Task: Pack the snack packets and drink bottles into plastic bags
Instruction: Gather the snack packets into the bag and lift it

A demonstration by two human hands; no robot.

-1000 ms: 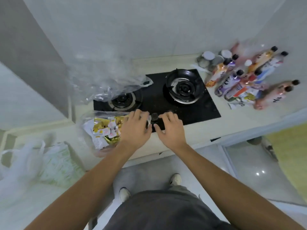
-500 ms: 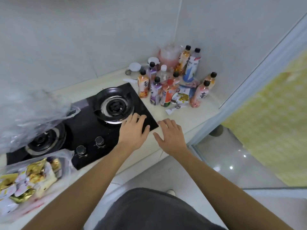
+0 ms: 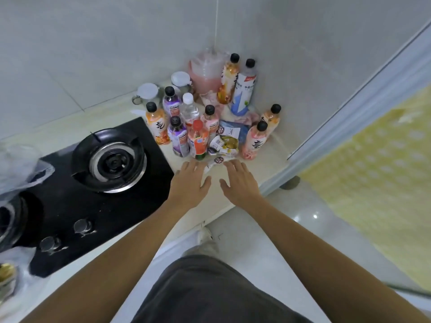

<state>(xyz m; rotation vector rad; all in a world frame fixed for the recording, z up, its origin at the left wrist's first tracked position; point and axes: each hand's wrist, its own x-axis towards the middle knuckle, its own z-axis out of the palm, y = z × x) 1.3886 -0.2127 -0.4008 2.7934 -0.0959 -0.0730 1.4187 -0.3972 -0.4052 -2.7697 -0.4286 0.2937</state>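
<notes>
A view from above onto a pale kitchen counter (image 3: 254, 164) that runs into a tiled corner. Near the centre of the frame, two bare hands reach forward side by side, palms down. The left hand (image 3: 190, 183) has its fingers straight and spread, holding nothing. The right hand (image 3: 239, 180) is likewise flat and empty, its fingertips at the edge of a small white snack packet (image 3: 218, 161) lying on the counter; whether they touch it cannot be told.

Just beyond the hands, in the upper centre, stands a tight cluster of drink bottles (image 3: 198, 141) with black, white and red caps, mixed with more snack packets (image 3: 227, 141). A pinkish jug (image 3: 205, 75) and two lidded jars (image 3: 148, 92) sit behind them against the wall.

At centre left is a black gas hob (image 3: 70, 206). Clear plastic bags (image 3: 18, 164) lie at the far left edge, well apart from the bottles.

The step in hand looks like reaching to gather the next items. The next move likely calls for closing the fingers on a packet or bottle without toppling its neighbours, then carrying it left to a bag.
</notes>
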